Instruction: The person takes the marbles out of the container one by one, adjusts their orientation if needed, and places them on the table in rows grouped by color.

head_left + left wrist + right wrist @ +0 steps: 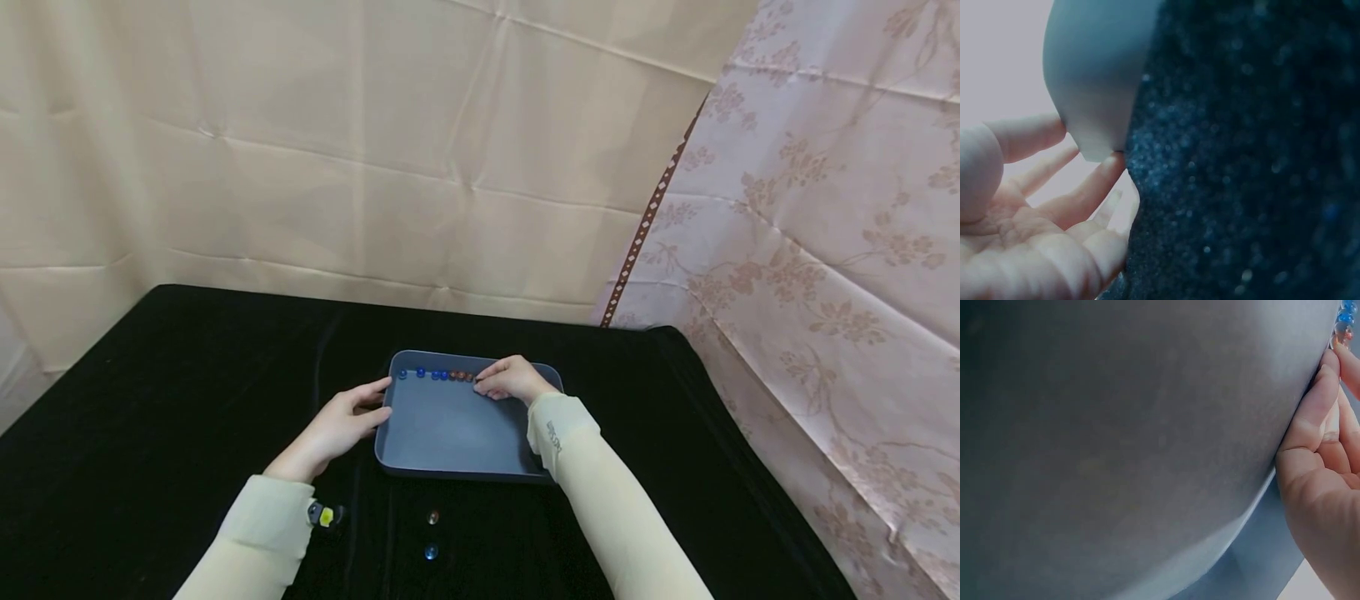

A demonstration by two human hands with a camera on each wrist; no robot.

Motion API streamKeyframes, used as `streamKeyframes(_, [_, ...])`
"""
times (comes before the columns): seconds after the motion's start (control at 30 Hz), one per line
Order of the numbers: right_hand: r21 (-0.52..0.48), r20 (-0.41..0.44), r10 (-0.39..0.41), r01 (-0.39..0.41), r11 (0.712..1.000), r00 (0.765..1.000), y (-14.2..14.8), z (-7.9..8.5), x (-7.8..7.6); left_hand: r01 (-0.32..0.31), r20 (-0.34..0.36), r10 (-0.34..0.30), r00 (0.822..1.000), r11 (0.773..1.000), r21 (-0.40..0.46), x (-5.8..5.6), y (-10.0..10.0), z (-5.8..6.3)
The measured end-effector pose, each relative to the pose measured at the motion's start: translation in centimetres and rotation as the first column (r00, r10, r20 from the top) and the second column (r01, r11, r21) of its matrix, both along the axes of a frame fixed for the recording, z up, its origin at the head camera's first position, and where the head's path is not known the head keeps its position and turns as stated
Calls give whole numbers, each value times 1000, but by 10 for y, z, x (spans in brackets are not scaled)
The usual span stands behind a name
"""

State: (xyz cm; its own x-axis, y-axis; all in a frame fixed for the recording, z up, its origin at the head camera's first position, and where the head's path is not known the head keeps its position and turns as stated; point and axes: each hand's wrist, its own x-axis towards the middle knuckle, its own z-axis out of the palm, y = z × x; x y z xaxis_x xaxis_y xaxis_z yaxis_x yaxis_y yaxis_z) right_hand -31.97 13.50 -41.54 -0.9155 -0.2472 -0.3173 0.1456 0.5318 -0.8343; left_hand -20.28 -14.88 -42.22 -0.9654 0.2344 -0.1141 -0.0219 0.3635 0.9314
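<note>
A grey-blue rectangular tray (pixel 450 433) lies on the black cloth. Along its far wall runs a row of glass marbles: blue ones (pixel 440 376) on the left, some spaced apart, and reddish-brown ones (pixel 461 377) close together on the right. My right hand (pixel 513 380) reaches into the tray and pinches a marble at the right end of this row, mostly hidden by the fingertips. In the right wrist view, thumb and fingers meet beside the reddish marbles (pixel 1349 335). My left hand (pixel 341 425) touches the tray's left side with extended fingertips, thumb apart from the fingers.
In front of the tray, a clear brownish marble (pixel 432 517) and a blue marble (pixel 431 552) lie on the black cloth (pixel 187 417). A beige curtain (pixel 300 167) hangs behind the table, and a floral curtain (pixel 825 250) at the right.
</note>
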Motion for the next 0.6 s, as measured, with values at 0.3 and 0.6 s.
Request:
streamKeyframes(0.3, [4, -30, 7, -7, 1000, 1000, 0, -2, -1, -4, -1, 4, 1000, 1000, -2, -1, -1, -1])
streamKeyframes(0.6, [-2, -19, 46, -46, 999, 999, 4, -3, -4, -6, 2, 6, 1000, 1000, -6, 0, -1, -2])
